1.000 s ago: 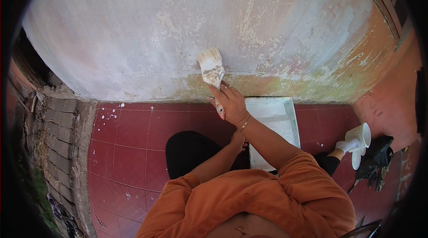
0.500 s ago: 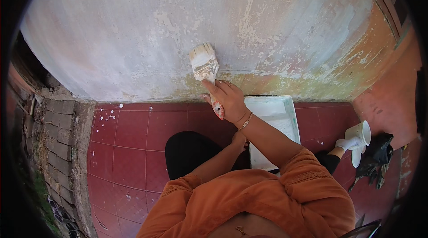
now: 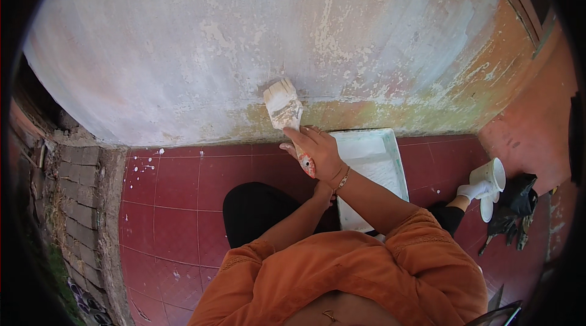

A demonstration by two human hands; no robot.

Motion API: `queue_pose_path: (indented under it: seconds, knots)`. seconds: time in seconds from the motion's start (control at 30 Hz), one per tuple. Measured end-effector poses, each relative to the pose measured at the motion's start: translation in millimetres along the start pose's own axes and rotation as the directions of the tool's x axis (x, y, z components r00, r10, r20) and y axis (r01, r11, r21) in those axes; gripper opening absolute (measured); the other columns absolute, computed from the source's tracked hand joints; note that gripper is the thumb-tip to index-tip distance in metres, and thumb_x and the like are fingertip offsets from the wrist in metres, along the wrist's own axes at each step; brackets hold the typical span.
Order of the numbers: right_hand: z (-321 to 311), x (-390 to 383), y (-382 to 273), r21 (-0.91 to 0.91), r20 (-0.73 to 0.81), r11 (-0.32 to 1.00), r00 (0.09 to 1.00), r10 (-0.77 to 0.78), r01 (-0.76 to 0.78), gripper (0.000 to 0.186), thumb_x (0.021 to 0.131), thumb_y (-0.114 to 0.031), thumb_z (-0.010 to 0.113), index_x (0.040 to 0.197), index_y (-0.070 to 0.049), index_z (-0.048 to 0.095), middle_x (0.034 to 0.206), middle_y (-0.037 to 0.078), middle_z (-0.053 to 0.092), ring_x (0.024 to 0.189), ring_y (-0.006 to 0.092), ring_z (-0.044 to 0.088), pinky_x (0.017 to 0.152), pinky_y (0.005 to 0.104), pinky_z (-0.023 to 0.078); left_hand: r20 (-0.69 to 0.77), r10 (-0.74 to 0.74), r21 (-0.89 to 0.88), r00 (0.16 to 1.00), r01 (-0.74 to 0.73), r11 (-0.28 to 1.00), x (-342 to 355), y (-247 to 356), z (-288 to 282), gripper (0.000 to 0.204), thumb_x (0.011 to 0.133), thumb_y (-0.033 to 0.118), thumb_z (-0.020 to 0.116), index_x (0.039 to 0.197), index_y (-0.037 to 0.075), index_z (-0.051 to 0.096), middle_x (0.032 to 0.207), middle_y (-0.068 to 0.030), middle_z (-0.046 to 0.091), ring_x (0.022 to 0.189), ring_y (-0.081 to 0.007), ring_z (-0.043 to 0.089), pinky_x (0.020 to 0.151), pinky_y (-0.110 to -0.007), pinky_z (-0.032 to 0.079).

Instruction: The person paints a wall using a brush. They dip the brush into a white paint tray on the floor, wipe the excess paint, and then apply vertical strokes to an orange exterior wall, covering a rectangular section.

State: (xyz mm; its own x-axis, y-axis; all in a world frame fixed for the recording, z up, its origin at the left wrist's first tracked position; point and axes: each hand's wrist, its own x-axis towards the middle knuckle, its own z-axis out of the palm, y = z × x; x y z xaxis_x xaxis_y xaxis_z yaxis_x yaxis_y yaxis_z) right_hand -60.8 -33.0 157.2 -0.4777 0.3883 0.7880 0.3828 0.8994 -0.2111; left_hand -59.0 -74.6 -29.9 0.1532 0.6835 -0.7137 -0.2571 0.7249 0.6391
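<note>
My right hand (image 3: 317,152) is wrapped round the handle of a wide paintbrush (image 3: 284,106). White paint coats the bristles and metal band, and the handle's end is orange-red. The bristles point up against the lower part of the patchy whitish wall (image 3: 201,63). Below my right wrist is my left hand (image 3: 325,193), close to the left side of a white paint tray (image 3: 401,164). Its fingers are mostly hidden, so what they do cannot be made out. White paint lies in the tray, which stands on the floor against the wall, partly covered by my right forearm.
Red floor tiles (image 3: 165,222) with white paint drops stretch to the left. On the right, a white bucket (image 3: 488,173) stands beside a white-covered foot (image 3: 473,190) and a black plastic bag (image 3: 519,198). A raised concrete edge (image 3: 113,204) borders paving blocks at far left.
My right hand has brought the paintbrush lower along the wall. My left hand stays by the tray. The whole view has shifted slightly.
</note>
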Motion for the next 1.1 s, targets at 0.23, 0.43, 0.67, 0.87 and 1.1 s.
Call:
queue_pose_path:
  seconds: [0.23, 0.43, 0.67, 0.87, 1.1]
  knots:
    - [15.9, -28.2, 23.0, -0.164, 0.038, 0.986, 0.999, 0.036, -0.029, 0.040, 0.074, -0.020, 0.078, 0.109, -0.007, 0.063, 0.081, 0.012, 0.065, 0.070, 0.0271, 0.062, 0.062, 0.0344, 0.050, -0.053, -0.080, 0.040, 0.995, 0.082, 0.996, 3.9, 3.7, -4.8, 0.071, 0.089, 0.067, 0.030, 0.117, 0.007, 0.053, 0.102, -0.0118, 0.054, 0.087, -0.0287, 0.052, 0.084, -0.052, 0.042]
    - [-29.7, -58.2, 17.4, 0.045, 0.016, 0.960, 0.961, 0.277, -0.277, 0.029, 0.076, -0.011, 0.077, 0.102, -0.004, 0.067, 0.079, 0.013, 0.066, 0.066, 0.0261, 0.062, 0.062, 0.0313, 0.050, -0.105, -0.107, 0.020, 0.989, 0.110, 0.994, -6.3, 13.5, 3.1, 0.077, 0.091, 0.064, 0.030, 0.140, 0.004, 0.037, 0.130, -0.0194, 0.047, 0.109, -0.0378, 0.051, 0.095, -0.056, 0.037]
    - [-143.9, -130.7, 93.0, 0.015, 0.059, 0.404, 0.404, 0.913, -0.915, 0.022, 0.083, -0.019, 0.072, 0.091, 0.001, 0.070, 0.079, 0.009, 0.070, 0.068, 0.0129, 0.064, 0.064, 0.0269, 0.049, -0.018, -0.179, -0.187, 0.984, 0.172, 0.967, -12.1, 16.3, 9.4, 0.075, 0.095, 0.058, 0.024, 0.143, 0.001, 0.032, 0.138, -0.0235, 0.042, 0.127, -0.0407, 0.039, 0.107, -0.053, 0.027]
    - [-131.1, -194.5, 108.4, 0.151, 0.045, 0.323, 0.332, 0.942, -0.934, 0.023, 0.079, -0.017, 0.076, 0.093, 0.000, 0.070, 0.081, 0.010, 0.070, 0.071, 0.0142, 0.064, 0.068, 0.0274, 0.051, -0.016, -0.128, -0.130, 0.992, 0.125, 0.984, -26.4, 21.9, 12.7, 0.079, 0.096, 0.057, 0.021, 0.137, -0.009, 0.034, 0.134, -0.0283, 0.044, 0.124, -0.0425, 0.041, 0.107, -0.053, 0.028]
    - [-85.7, -199.2, 121.3, 0.063, -0.049, 0.433, 0.430, 0.901, -0.899, 0.027, 0.076, -0.019, 0.078, 0.092, 0.000, 0.069, 0.080, 0.013, 0.069, 0.073, 0.0186, 0.065, 0.071, 0.0289, 0.051, 0.007, -0.120, -0.144, 0.993, 0.120, 0.982, -31.8, 25.0, 10.1, 0.079, 0.097, 0.057, 0.019, 0.135, -0.010, 0.037, 0.132, -0.0285, 0.045, 0.124, -0.0421, 0.042, 0.106, -0.054, 0.029]
